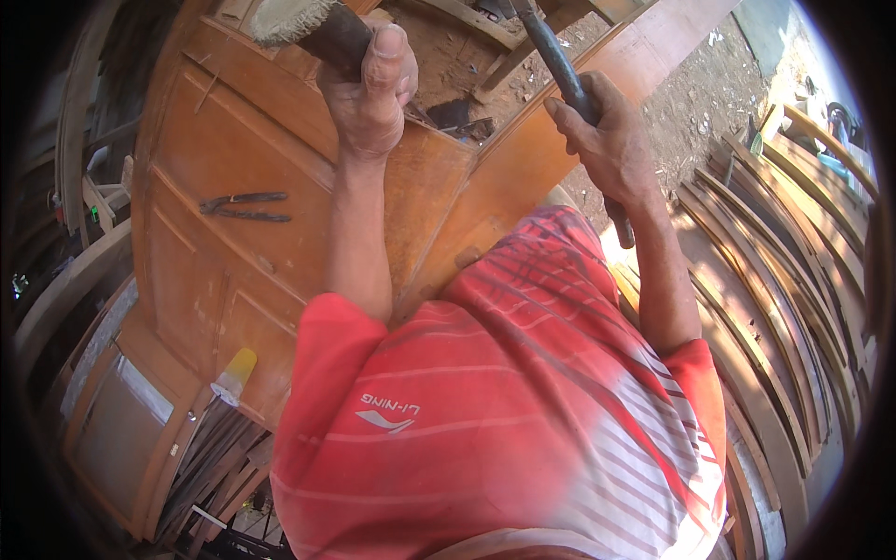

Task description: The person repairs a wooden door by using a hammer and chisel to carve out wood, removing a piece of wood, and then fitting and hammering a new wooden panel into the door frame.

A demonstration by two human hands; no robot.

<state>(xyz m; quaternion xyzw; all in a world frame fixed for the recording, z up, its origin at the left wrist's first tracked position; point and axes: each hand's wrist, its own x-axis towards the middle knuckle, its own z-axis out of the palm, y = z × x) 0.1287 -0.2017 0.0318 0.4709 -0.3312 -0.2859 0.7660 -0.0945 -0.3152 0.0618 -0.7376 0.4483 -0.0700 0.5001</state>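
Observation:
My left hand (376, 101) is raised, its fingers wrapped round a thick dark handle (338, 42) whose broad pale end is frayed into fibres. The other end of that piece is hidden, so its kind is unclear. In my right hand (611, 140) is a hammer (558, 67) with a long dark handle, held slantwise; the upper frame edge cuts off most of its head. Below both hands lies an orange-brown panelled wooden door (201, 303). Dark pincers (245, 206) rest on it to the left, jaws pointing left.
A yellow-ended tool (235, 373) lies at the door's lower left. Long timber boards (747, 308) are stacked on the right. A framed pane (121, 425) stands at lower left beside more wood strips (219, 457). Wood scraps lie on the dirt ground (443, 61) ahead.

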